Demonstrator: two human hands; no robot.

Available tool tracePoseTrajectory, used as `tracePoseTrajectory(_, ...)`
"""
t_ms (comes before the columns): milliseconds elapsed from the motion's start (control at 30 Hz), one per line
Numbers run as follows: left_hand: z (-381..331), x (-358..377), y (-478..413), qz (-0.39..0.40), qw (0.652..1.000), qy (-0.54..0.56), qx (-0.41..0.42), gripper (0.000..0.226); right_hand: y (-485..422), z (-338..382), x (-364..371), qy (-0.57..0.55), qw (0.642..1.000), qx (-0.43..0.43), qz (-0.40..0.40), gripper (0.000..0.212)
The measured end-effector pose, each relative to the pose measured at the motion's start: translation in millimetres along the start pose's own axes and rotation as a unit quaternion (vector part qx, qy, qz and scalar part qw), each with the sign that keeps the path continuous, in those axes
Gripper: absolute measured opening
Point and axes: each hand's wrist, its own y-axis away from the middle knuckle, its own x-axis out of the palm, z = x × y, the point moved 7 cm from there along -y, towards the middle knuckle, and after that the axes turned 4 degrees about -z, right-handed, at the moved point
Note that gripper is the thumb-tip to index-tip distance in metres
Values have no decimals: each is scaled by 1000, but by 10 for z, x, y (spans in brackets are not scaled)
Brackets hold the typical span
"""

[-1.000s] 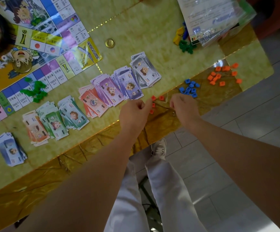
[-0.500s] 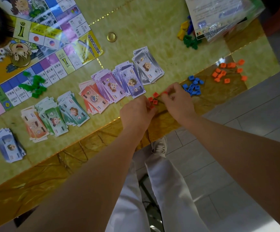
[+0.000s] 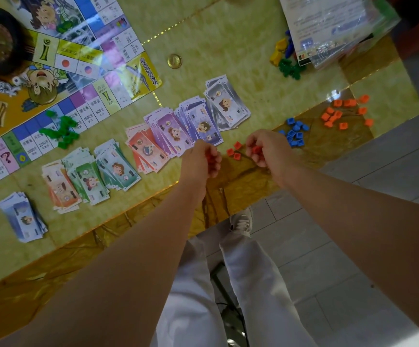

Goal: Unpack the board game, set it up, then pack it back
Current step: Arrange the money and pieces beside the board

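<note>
1. Three red cubes lie on the table near its front edge, between my hands.
2. My left hand is curled around more red cubes, just left of those three.
3. My right hand pinches one red cube, just right of them.
4. Blue cubes sit right of the red ones; orange cubes lie further right.
5. Banknote piles fan out left of the red cubes; the board lies beyond them.
</note>
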Motion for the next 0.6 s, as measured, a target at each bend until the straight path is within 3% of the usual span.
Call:
tracePoseTrajectory(133,-40,6,-53,-65,992,-86,61,30,-39,73,-125,210,966,-103,-110,35)
tracePoseTrajectory(233,-93,-12,-56,-110,962,-214,129,30,-27,137,-65,291,933,-184,-106,23)
tracePoseTrajectory(300,-136,6,-41,-110,935,-298,158,29,2,195,19,334,913,-224,-68,6)
tracePoseTrajectory(433,-218,79,9,-86,868,-428,236,17,-3,216,82,419,864,-271,-58,23)
tracePoseTrajectory(600,-216,252,44,-54,770,-556,308,22,-38,212,78,451,838,-298,-68,11)
